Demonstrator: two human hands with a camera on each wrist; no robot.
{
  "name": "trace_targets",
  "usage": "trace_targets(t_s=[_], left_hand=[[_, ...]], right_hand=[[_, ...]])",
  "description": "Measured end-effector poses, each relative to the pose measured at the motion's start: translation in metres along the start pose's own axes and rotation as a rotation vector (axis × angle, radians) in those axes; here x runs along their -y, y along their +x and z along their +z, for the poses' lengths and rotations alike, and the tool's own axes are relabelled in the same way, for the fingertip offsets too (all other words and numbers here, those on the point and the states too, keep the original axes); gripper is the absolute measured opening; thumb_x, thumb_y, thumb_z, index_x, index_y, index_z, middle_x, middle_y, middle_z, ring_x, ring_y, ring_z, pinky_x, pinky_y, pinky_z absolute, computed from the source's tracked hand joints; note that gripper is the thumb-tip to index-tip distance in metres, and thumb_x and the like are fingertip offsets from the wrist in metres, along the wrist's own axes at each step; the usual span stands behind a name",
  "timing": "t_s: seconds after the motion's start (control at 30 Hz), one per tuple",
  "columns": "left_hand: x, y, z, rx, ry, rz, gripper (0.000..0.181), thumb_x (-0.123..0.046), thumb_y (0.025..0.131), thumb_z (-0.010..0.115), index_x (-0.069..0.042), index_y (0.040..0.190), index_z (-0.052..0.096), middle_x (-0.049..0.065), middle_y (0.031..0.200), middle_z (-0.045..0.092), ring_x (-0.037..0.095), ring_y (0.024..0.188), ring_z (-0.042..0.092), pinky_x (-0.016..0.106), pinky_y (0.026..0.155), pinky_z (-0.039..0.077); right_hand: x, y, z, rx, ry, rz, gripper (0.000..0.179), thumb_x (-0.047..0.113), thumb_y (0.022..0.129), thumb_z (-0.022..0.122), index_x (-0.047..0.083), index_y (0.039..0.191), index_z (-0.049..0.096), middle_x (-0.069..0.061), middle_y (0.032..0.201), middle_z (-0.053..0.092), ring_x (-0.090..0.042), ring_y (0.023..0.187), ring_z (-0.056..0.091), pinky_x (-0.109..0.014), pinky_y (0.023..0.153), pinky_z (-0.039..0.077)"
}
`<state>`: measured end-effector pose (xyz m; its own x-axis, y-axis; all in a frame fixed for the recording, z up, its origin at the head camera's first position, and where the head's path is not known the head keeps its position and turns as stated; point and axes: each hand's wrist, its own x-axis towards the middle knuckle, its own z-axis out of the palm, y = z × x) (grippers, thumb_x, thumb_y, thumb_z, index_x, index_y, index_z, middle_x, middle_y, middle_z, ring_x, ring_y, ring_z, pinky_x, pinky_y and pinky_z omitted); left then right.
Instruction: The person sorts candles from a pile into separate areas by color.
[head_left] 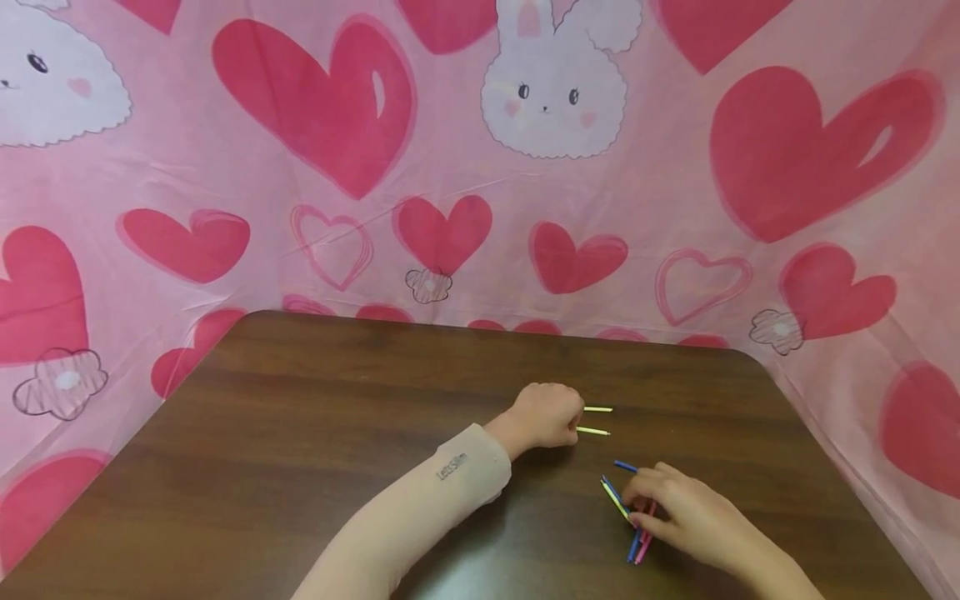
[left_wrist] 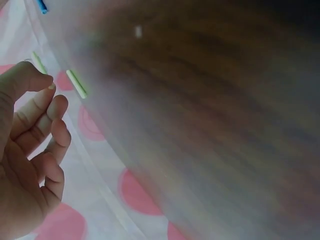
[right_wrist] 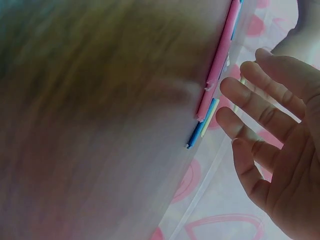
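In the head view my left hand [head_left: 546,415] is low over the far middle of the table. Its thumb and index finger pinch a thin yellow stick [left_wrist: 36,61], partly hidden behind the thumb. A second yellow stick [left_wrist: 76,83] lies beside it. Nearer and to the right, my right hand [head_left: 686,512] hovers with loosely bent, spread fingers at a small pile of sticks. Pink sticks [right_wrist: 220,60], a blue stick [right_wrist: 195,136] and a yellow stick [right_wrist: 209,118] show beside its fingertips. Another blue stick [head_left: 625,465] points out past the index finger. The fingers cover part of the pile.
The brown wooden table [head_left: 300,400] has rounded far corners. Behind it and along both sides hangs a pink cloth [head_left: 442,167] printed with hearts and rabbits. My left forearm, in a pale sleeve [head_left: 420,508], crosses the near middle of the table.
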<state>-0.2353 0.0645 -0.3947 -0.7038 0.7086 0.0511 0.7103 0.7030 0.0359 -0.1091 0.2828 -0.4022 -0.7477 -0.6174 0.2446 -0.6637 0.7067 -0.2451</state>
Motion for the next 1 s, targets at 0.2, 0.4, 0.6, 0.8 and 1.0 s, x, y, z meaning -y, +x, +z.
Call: trace_targets(t_s=[0.2, 0.4, 0.6, 0.8, 1.0], left_hand=[[0.001, 0.014, 0.005, 0.002, -0.023, -0.035, 0.016, -0.029, 0.083, 0.073, -0.025, 0.071, 0.063, -0.014, 0.073, 0.060, 0.005, 0.067, 0.056, 0.028, 0.055, 0.044], [0.006, 0.025, 0.007, 0.024, -0.082, -0.098, 0.016, -0.026, 0.083, 0.074, -0.025, 0.070, 0.064, -0.014, 0.072, 0.060, 0.007, 0.065, 0.055, 0.029, 0.057, 0.044], [0.006, 0.031, 0.005, 0.028, -0.077, -0.137, 0.017, -0.028, 0.081, 0.076, -0.025, 0.069, 0.064, -0.013, 0.072, 0.061, 0.008, 0.066, 0.057, 0.032, 0.061, 0.047], [0.004, 0.036, 0.004, 0.046, -0.060, -0.178, 0.023, -0.031, 0.083, 0.076, -0.024, 0.068, 0.060, -0.012, 0.071, 0.060, 0.011, 0.067, 0.058, 0.033, 0.063, 0.048], [0.003, 0.039, 0.005, 0.085, -0.078, -0.201, 0.023, -0.030, 0.084, 0.075, -0.024, 0.068, 0.060, -0.011, 0.071, 0.060, 0.011, 0.068, 0.058, 0.034, 0.064, 0.049]], right_hand=[[0.002, 0.000, 0.000, 0.010, 0.014, -0.007, 0.023, 0.017, 0.080, 0.080, 0.030, 0.090, 0.063, 0.022, 0.085, 0.053, 0.006, 0.077, 0.053, -0.017, 0.059, 0.044], [0.001, -0.001, 0.000, -0.004, 0.009, -0.016, 0.023, 0.017, 0.080, 0.080, 0.030, 0.090, 0.063, 0.024, 0.085, 0.053, 0.005, 0.079, 0.053, -0.017, 0.060, 0.044], [0.001, -0.002, 0.001, -0.019, 0.000, -0.030, 0.024, 0.017, 0.079, 0.080, 0.030, 0.090, 0.064, 0.023, 0.085, 0.054, 0.005, 0.078, 0.053, -0.017, 0.061, 0.044], [0.001, -0.002, 0.000, -0.023, -0.004, -0.018, 0.023, 0.017, 0.079, 0.080, 0.028, 0.091, 0.064, 0.020, 0.084, 0.054, 0.005, 0.077, 0.053, -0.017, 0.060, 0.044], [0.002, -0.001, -0.002, -0.001, 0.004, 0.008, 0.022, 0.017, 0.080, 0.080, 0.029, 0.091, 0.064, 0.021, 0.086, 0.054, 0.005, 0.078, 0.054, -0.018, 0.060, 0.045]])
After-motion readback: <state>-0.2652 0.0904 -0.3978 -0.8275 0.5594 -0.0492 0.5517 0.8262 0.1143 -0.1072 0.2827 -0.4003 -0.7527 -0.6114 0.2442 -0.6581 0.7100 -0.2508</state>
